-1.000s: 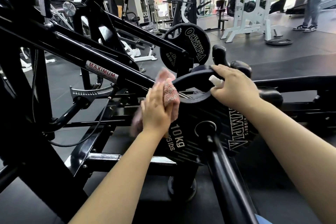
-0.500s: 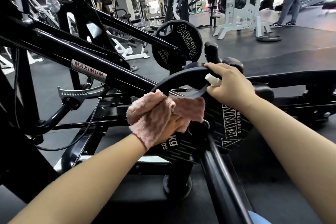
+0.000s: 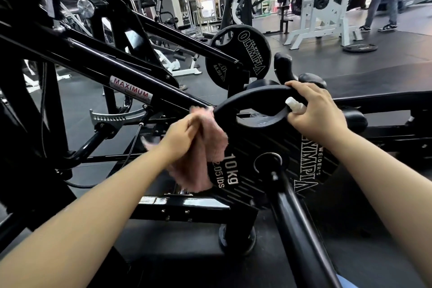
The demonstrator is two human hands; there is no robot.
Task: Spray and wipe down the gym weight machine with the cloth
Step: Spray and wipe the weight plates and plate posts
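Head view: black rubber gym floor (image 3: 350, 63)

White rack (image 3: 327, 14) (loose plate (image 3: 360, 48) nearby).

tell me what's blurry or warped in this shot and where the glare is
Head view: the pink cloth and left hand are motion-smeared; the right hand and the 10 kg plate stay sharp. Wide-angle bending curves the frame bars at the edges. Windows at the back blow out white; the shiny black tubes carry glare streaks.
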